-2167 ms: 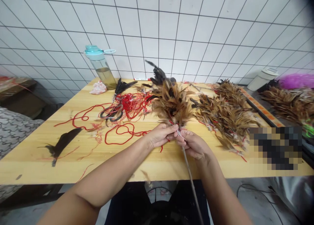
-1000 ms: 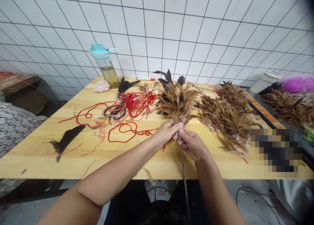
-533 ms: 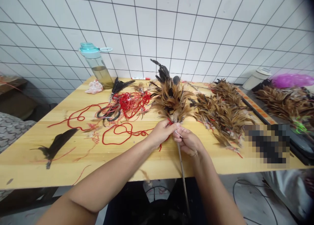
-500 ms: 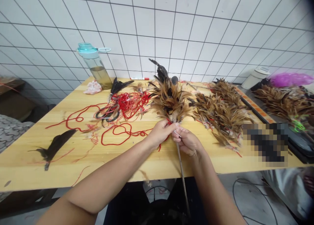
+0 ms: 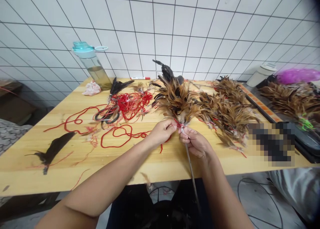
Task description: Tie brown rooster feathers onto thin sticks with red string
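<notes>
A feather duster [image 5: 176, 97] with brown and black feathers stands out over the table, its thin stick [image 5: 192, 174] running down towards my lap. My right hand [image 5: 196, 143] is closed around the stick just below the feathers, where whitish quill ends show. Closed in a pinch, my left hand [image 5: 163, 131] holds red string at the binding, just left of the stick. From there the red string [image 5: 117, 146] trails left across the table in loops. My left fingertips partly hide the string.
Scissors [image 5: 107, 115] lie beside a red string tangle [image 5: 126, 102]. A water bottle [image 5: 96, 70] stands at the back left. Loose black feathers [image 5: 56, 149] lie front left. Bundles of brown feathers [image 5: 226, 109] cover the right side. A marker [image 5: 140, 78] rests near the tiled wall.
My left hand has moved slightly away from my right, uncovering the red binding between them. The stick's lower end has swung a little to the right.
</notes>
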Demonstrator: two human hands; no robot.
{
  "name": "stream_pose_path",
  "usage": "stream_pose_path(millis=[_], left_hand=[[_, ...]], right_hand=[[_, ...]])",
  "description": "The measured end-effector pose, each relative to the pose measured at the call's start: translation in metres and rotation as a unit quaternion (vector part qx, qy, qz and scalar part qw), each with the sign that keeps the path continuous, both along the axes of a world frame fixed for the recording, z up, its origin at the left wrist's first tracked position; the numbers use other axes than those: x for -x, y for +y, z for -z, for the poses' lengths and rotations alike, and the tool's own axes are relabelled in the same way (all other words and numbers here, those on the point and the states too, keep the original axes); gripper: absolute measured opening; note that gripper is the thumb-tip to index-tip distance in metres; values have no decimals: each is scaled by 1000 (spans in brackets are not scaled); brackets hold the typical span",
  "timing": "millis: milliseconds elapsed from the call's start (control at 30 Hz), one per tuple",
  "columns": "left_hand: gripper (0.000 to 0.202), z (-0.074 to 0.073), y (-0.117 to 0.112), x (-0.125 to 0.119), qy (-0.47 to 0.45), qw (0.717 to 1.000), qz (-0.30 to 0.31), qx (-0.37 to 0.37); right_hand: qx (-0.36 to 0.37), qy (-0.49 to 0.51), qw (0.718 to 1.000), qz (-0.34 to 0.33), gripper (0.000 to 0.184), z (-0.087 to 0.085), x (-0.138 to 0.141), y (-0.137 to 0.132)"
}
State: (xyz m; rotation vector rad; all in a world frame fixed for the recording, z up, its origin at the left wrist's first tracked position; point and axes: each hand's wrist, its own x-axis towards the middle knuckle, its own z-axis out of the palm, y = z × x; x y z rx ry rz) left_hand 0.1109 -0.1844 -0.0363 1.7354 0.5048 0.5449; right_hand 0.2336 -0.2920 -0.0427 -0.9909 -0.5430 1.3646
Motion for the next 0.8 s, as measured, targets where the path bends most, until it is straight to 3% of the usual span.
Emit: stream_pose_path(millis=[167, 400, 533, 800], left_hand=[[17, -7, -7, 3, 24, 993, -26, -116], [13, -9, -13, 5, -11, 971, -60, -230], [13, -8, -17, 7, -45, 951, -32, -305], [13, -7, -19, 7, -54, 955, 11, -292]], right_hand=[[17, -16, 1000, 16, 39, -4, 0, -2], [29, -31, 996, 77, 46, -6, 4, -2], [26, -36, 996, 79, 47, -5, 2, -3], [13, 15, 998, 55, 35, -3, -2, -3]])
